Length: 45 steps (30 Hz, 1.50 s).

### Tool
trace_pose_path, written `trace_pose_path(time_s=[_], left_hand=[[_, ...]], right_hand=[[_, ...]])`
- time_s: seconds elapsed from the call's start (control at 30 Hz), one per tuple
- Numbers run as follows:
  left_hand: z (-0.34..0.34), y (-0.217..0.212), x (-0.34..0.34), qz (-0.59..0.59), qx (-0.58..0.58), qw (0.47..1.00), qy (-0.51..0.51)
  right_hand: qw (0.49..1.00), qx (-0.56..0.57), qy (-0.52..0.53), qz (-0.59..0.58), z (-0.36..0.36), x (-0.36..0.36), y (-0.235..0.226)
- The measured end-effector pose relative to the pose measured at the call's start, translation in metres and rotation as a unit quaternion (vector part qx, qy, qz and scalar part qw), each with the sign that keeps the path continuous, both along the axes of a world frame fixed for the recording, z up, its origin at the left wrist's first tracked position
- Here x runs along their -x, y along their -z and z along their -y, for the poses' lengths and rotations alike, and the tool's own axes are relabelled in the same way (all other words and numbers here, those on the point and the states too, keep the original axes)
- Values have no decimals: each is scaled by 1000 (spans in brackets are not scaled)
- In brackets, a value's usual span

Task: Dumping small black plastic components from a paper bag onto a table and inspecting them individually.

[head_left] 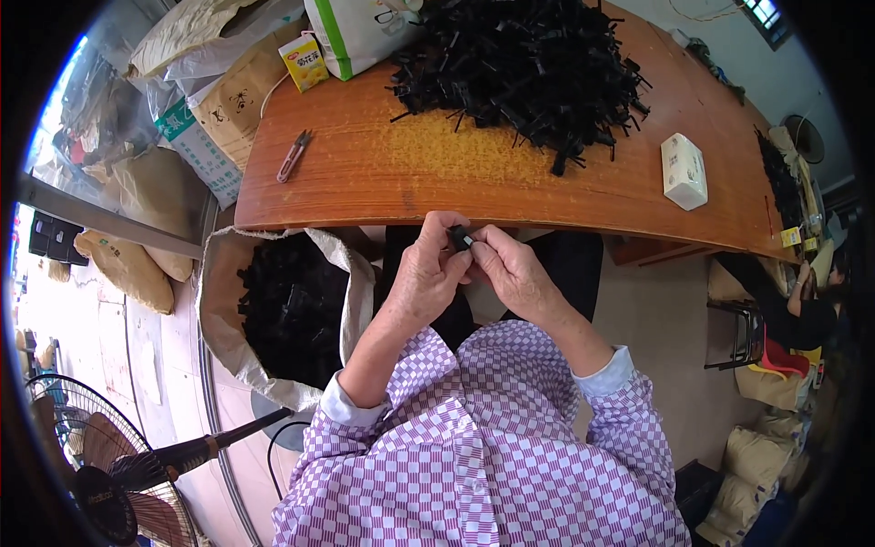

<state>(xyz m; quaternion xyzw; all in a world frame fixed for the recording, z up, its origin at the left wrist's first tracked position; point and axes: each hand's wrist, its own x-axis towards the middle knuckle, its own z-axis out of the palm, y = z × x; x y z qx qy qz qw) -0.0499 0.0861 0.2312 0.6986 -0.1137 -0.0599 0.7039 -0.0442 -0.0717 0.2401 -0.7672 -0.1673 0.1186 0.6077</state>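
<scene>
Just off the table's near edge, my left hand (426,278) and my right hand (519,273) meet in front of my body. Between their fingertips is a small black plastic piece (461,239), pinched from both sides. Its exact kind is too small to make out. A big heap of similar black plastic pieces (538,77) lies on the wooden table (346,173), beyond my hands. To the left of my left forearm stands an open white woven sack (223,301), with many black pieces (296,310) inside.
Thread snips (294,157) lie on the table's left side, a tissue pack (684,171) on its right. A yellow carton (303,62) and white bag (365,36) stand at the back left. A fan (118,474) is at lower left. Another person (816,310) sits far right.
</scene>
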Motion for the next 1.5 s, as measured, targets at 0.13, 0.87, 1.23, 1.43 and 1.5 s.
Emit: trace_pose_path(time_s=[0.13, 0.87, 1.23, 1.43, 1.5], left_hand=[[4, -9, 5, 41, -132, 987, -78], [-174, 22, 62, -67, -630, 724, -273], [-98, -7, 8, -2, -301, 929, -218], [-28, 10, -67, -29, -172, 984, -39], [-6, 12, -82, -27, -153, 987, -27]], right_hand=[[999, 1, 25, 44, -9, 1, 2], [881, 233, 315, 264, 105, -164, 26], [964, 159, 212, 13, 77, -174, 13], [964, 172, 163, 122, 21, -179, 28], [960, 175, 162, 144, 10, -182, 32]])
